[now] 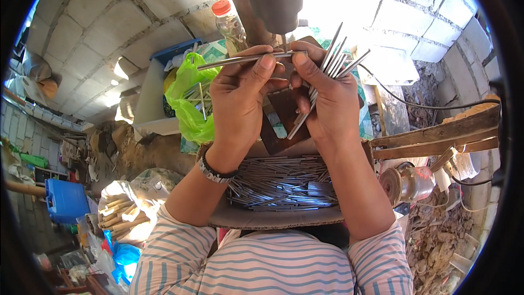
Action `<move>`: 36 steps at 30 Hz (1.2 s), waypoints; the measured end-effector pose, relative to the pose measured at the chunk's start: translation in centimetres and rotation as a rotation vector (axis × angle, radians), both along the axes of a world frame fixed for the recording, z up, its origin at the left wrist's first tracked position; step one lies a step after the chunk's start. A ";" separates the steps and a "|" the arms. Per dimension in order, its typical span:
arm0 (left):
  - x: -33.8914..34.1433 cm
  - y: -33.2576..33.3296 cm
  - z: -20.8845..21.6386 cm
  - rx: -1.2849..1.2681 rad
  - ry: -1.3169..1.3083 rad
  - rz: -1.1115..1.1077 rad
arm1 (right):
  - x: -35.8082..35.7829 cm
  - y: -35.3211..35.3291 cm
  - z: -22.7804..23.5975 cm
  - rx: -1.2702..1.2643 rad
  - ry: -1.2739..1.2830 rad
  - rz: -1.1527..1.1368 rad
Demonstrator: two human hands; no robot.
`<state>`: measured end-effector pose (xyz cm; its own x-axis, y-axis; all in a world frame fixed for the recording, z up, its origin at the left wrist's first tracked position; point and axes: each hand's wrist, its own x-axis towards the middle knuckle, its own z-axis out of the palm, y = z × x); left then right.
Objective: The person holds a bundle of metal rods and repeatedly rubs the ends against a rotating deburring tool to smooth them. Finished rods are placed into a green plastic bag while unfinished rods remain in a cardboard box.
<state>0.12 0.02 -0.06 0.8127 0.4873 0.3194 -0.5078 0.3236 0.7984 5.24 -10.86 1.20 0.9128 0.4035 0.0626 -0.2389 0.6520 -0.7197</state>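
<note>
Pinched between the thumb and fingers of my left hand (237,93) is one thin metal rod (224,62), lying nearly level. Its right end meets the thumb and fingertips of my right hand (335,101). That same hand grips a bundle of similar metal rods (334,60), which slants up and to the right out of the palm. Just beyond my fingertips stands a drill press (274,0) with a thin bit pointing down. A dark metal plate (273,143) shows below my hands. Many more loose rods (278,183) fill a cardboard box (273,218) in front of my body.
A bright green plastic bag (191,101) holding rods lies left of my left hand. Behind it stands a clear bottle (230,27) with a red cap. At right are a bench grinder (406,183), wooden boards (436,134) and a black cable (426,105). Block walls surround the spot.
</note>
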 end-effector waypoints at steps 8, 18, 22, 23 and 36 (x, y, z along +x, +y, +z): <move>0.0 0.1 -0.1 -0.002 -0.002 0.002 | -0.1 -0.1 0.1 0.005 0.004 -0.003; 0.0 0.0 -0.1 -0.001 0.003 0.003 | 0.0 -0.2 -0.2 -0.018 -0.014 0.021; -0.1 0.1 -0.1 0.001 0.003 0.002 | 0.0 -0.2 -0.1 -0.015 -0.014 0.021; -0.1 0.0 -0.1 0.002 0.005 0.004 | 0.0 -0.2 -0.1 -0.012 -0.015 0.022; 0.0 0.0 0.0 0.030 0.003 0.011 | 0.0 -0.3 -0.1 -0.002 -0.013 0.018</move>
